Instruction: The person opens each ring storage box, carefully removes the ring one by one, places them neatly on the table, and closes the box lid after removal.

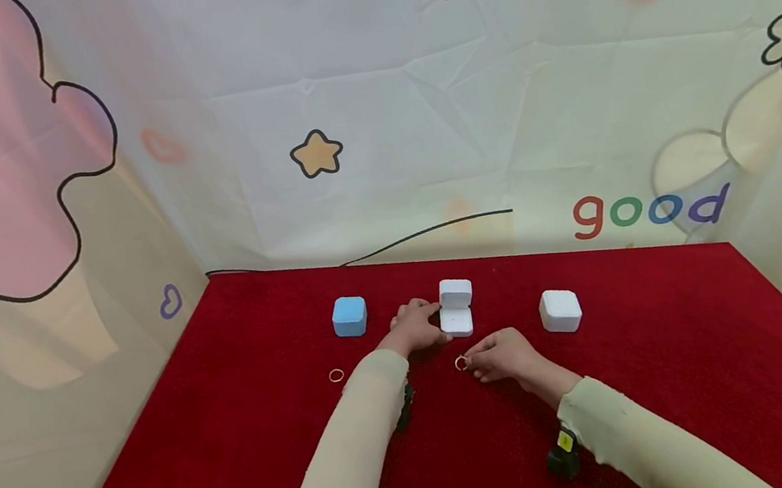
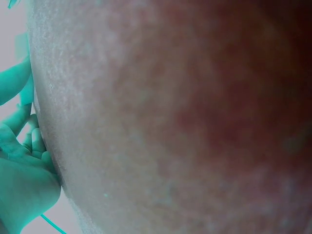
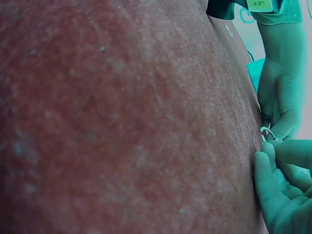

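Observation:
A white ring box (image 1: 457, 322) stands with its lid raised near the middle of the red cloth. My left hand (image 1: 415, 329) holds it from the left side; the exact finger contact is partly hidden. Closer to me, my right hand (image 1: 504, 353) pinches a thin ring (image 1: 461, 363) by its right edge, in front of the box. The right wrist view shows the same ring (image 3: 266, 131) at the tips of the right hand's fingers (image 3: 264, 170). In the left wrist view part of a hand (image 2: 24, 170) appears along the left edge.
A blue box (image 1: 350, 317) stands shut behind and left of the left hand. Another ring (image 1: 336, 375) lies in front of that box. To the right is a shut white box (image 1: 560, 311). A printed curtain (image 1: 371, 112) hangs behind the cloth (image 1: 238, 435).

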Motion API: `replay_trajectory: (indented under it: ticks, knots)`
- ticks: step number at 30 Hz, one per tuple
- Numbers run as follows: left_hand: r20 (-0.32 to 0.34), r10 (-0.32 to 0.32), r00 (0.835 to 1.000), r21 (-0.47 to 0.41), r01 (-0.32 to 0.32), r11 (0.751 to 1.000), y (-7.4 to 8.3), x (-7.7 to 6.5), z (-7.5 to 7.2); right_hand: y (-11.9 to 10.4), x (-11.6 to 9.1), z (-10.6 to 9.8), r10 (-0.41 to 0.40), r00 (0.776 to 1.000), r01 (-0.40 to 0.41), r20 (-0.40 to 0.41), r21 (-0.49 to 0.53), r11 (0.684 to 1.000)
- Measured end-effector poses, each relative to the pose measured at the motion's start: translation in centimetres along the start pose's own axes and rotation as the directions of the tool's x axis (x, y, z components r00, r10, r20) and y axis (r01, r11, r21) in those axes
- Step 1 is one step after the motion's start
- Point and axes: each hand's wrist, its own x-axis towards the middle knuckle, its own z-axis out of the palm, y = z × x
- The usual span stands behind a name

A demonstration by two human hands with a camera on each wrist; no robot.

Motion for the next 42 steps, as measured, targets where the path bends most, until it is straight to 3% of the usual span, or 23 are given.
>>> replay_trajectory:
  ticks: [17, 29, 42]
  knots:
    - [0.008, -0.005, 1.0, -0.01, 0.005, 1.0, 0.3, -0.3, 0.0, -0.3, -0.1, 0.5, -0.024, 1.0, 0.023, -0.005, -0.101, 0.995]
    - [-0.007, -0.002, 1.0, -0.016, 0.002, 1.0, -0.4, 0.8, 0.4, -0.5, 0.0, 0.7, -0.068, 0.998, 0.066, -0.004, -0.195, 0.979]
    - [-0.009, -0.003, 1.0, -0.025, 0.003, 1.0, -0.3, 0.5, 0.3, -0.5, 0.2, 0.7, -0.066, 0.998, 0.068, 0.018, -0.227, 0.971]
